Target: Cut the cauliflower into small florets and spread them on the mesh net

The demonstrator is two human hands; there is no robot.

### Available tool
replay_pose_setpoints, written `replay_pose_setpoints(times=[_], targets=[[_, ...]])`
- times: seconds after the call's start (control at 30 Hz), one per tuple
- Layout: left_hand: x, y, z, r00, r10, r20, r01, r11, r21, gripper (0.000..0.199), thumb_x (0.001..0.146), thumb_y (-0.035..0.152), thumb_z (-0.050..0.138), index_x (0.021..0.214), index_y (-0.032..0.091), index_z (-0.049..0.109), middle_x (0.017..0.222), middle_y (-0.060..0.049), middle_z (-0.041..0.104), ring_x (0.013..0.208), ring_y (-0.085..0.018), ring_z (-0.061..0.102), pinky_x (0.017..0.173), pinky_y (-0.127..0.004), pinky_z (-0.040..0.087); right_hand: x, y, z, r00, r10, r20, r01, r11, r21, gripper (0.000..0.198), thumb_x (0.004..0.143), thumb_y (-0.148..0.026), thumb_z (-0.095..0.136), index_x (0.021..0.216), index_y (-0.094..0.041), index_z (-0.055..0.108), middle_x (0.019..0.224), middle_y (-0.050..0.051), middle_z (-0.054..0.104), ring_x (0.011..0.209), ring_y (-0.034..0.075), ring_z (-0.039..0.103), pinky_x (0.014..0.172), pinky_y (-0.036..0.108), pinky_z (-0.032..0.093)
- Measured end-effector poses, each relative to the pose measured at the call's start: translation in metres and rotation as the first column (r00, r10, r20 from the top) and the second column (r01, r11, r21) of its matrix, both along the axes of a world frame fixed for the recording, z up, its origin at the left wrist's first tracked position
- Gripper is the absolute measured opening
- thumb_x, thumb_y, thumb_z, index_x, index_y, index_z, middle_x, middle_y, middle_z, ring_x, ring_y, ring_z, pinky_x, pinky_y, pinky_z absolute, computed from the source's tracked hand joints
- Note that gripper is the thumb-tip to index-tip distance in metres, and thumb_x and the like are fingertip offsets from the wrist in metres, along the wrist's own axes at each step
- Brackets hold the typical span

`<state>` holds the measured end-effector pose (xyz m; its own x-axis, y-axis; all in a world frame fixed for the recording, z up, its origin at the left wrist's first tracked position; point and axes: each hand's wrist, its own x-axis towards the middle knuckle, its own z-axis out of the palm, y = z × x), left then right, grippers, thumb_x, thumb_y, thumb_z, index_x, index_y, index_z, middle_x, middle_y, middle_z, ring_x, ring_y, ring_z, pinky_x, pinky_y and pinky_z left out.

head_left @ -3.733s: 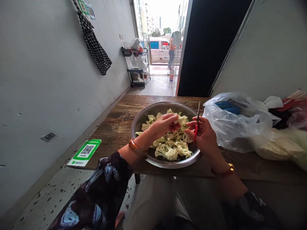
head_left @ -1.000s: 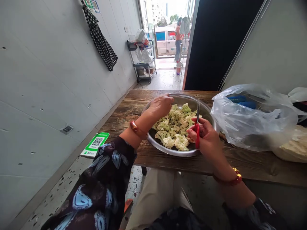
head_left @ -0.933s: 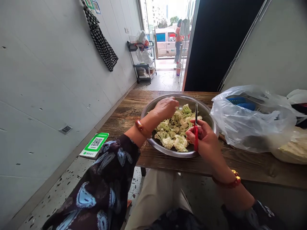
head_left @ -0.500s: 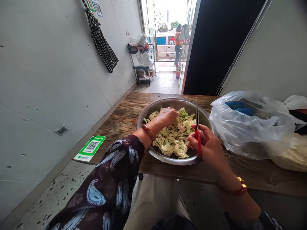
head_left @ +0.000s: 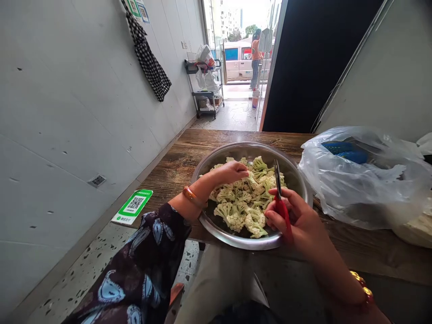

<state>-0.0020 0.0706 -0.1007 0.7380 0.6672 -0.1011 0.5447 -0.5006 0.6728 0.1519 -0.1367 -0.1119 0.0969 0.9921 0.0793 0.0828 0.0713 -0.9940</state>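
Head view: cauliflower florets (head_left: pixel 232 215) lie loosely heaped in a steel basin (head_left: pixel 251 244), covering much of its floor.
Cut so far: all the cauliflower that shows in the basin is in separate florets, no whole head among them, so the work looks well advanced.
Left over: some florets on the near side look broader than those in the middle; whether they count as finished, I cannot tell.
Left hand (head_left: pixel 231 173): over the middle of the basin, fingers drawn together at a floret; whether they grip it, I cannot tell.
Right hand (head_left: pixel 299 220): holding red-handled scissors (head_left: pixel 281 206) at the basin's right side, blades pointing far and only narrowly parted.
Table (head_left: pixel 175 173): wooden, under the basin, with a green QR card (head_left: pixel 132 207) at left.
Plastic bag (head_left: pixel 357 193): right of the basin, something blue showing inside; the rest is unclear.
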Motion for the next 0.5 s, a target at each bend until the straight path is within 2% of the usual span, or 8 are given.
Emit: replay_pose_setpoints(times=[0.2, 0.3, 0.4, 0.5], targets=[[-0.004, -0.029, -0.001, 0.999, -0.034, -0.012, 0.035, 0.999, 0.037, 0.025, 0.085, 0.033, 0.054, 0.072, 0.013, 0.064, 0.056, 0.005, 0.043, 0.057, -0.009, 0.037, 0.055, -0.024, 0.027, -0.007, -0.038, 0.009, 0.999, 0.035, -0.008, -0.035, 0.999, -0.025, 0.032, 0.089, -0.035, 0.069, 0.117, -0.027, 0.058, 0.082, 0.000, 0.069, 0.070, 0.014, 0.067, 0.063, 0.023, 0.056], [-0.003, -0.040, 0.004, 1.000, -0.021, 0.002, 0.021, 1.000, 0.015, 0.025, 0.086, 0.029, 0.056, 0.070, 0.013, 0.064, 0.056, 0.005, 0.044, 0.056, -0.008, 0.037, 0.055, -0.024, 0.027, 0.002, -0.041, 0.022, 1.000, 0.002, 0.015, -0.002, 1.000, -0.003, 0.031, 0.087, -0.032, 0.071, 0.115, -0.028, 0.059, 0.082, 0.000, 0.070, 0.069, 0.014, 0.068, 0.063, 0.023, 0.056], [-0.003, -0.042, 0.010, 0.995, 0.034, 0.096, -0.017, 0.985, -0.171, 0.023, 0.088, 0.030, 0.057, 0.079, 0.011, 0.067, 0.057, 0.004, 0.049, 0.054, -0.008, 0.041, 0.053, -0.022, 0.029, 0.013, -0.021, 0.030, 0.997, -0.077, 0.004, 0.077, 0.996, 0.037, 0.031, 0.086, -0.034, 0.072, 0.115, -0.027, 0.061, 0.081, 0.000, 0.069, 0.065, 0.013, 0.065, 0.061, 0.023, 0.056], [-0.007, -0.038, 0.014, 0.954, 0.115, 0.276, 0.022, 0.894, -0.448, 0.027, 0.088, 0.035, 0.060, 0.099, 0.012, 0.068, 0.070, 0.001, 0.060, 0.058, -0.008, 0.055, 0.052, -0.019, 0.036, 0.019, 0.005, 0.026, 0.999, -0.045, -0.027, 0.046, 0.999, 0.030, 0.034, 0.086, -0.039, 0.072, 0.115, -0.026, 0.060, 0.079, -0.001, 0.067, 0.063, 0.012, 0.063, 0.059, 0.023, 0.055]])
